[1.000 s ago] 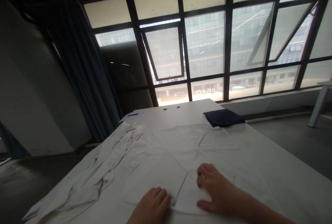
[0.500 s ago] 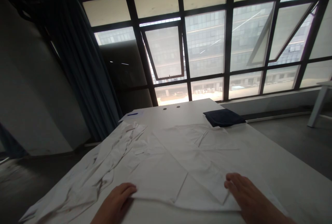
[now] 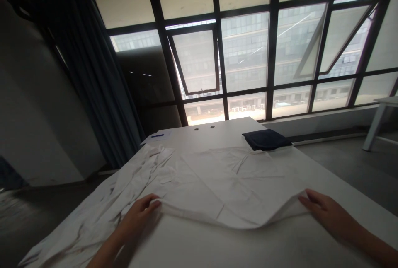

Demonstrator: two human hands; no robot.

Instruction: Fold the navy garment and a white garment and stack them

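Note:
A white garment (image 3: 214, 189), shirt-like in cut, lies spread over the table with its near hem lifted. At the hem's left end, my left hand (image 3: 144, 210) is closed in a pinch on the cloth. My right hand (image 3: 320, 206) pinches the right end, raised a bit higher. Between the two hands the hem sags toward the tabletop. A crumpled heap of white cloth (image 3: 133, 189) lies to the left, partly behind my left hand and forearm.
Folded dark navy cloth (image 3: 265, 138) sits at the table's right edge. A blue pen (image 3: 157, 136) rests on paper at the far left corner. The white table (image 3: 224, 133) reaches toward large windows (image 3: 245, 52); a blue curtain (image 3: 99, 90) hangs at left.
Both hands have taken hold of the garment's near hem and lifted it off the table. My right hand has moved up and to the right; my left hand has risen slightly.

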